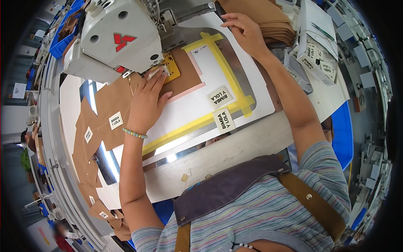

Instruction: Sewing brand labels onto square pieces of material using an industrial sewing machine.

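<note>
My left hand [147, 98], a beaded bracelet at its wrist, lies with fingers stretched on a brown fabric piece [184, 72]. Its fingertips touch a small white patch [158, 72] beside a yellow plate [173, 67], close under the head of a white sewing machine [121, 38]. The needle area is partly hidden by the machine head and my fingers. At the far right my right hand [245, 34] is open and holds nothing, its fingers extended past the edge of a white sheet [256, 90], near a stack of brown pieces [268, 21].
Yellow tape [228, 69] frames the white work area, with pink strips inside. Two loose printed patches [222, 120] lie at its near corner. Linked brown pieces with patches [98, 117] trail off left. A box of patches [315, 59] stands right; a blue bin [342, 136] sits below.
</note>
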The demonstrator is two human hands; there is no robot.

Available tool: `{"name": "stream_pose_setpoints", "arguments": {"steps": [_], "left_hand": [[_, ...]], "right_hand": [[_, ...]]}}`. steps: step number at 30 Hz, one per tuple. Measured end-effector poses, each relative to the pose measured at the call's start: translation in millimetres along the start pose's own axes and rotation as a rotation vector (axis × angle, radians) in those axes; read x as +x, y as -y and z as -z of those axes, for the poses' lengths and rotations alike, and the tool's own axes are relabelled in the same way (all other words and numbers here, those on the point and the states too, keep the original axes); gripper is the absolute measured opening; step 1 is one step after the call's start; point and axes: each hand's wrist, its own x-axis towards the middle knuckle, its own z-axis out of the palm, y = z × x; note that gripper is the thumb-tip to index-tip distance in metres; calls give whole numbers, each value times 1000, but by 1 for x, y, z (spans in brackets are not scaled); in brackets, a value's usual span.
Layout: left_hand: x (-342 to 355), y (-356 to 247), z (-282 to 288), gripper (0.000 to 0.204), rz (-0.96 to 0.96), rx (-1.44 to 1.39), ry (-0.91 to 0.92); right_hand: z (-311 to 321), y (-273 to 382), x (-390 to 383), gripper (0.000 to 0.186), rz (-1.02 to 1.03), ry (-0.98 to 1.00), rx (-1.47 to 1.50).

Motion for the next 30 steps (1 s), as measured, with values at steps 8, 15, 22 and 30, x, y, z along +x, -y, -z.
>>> {"name": "stream_pose_setpoints", "arguments": {"steps": [8, 15, 22, 30], "left_hand": [[2, 17, -6, 44, -13, -142, -50], [4, 18, 1, 41, 28, -168, 14], [2, 18, -2, 40, 32, -196, -2], [3, 22, -7, 39, 77, -200, -11]], "right_hand": [[-2, 2, 0, 25, 0, 30, -2], [-3, 1, 1, 24, 15, 52, -3], [-1, 3, 1, 28, -70, 126, -3], [-1, 3, -6, 24, -4, 90, 11]]}}
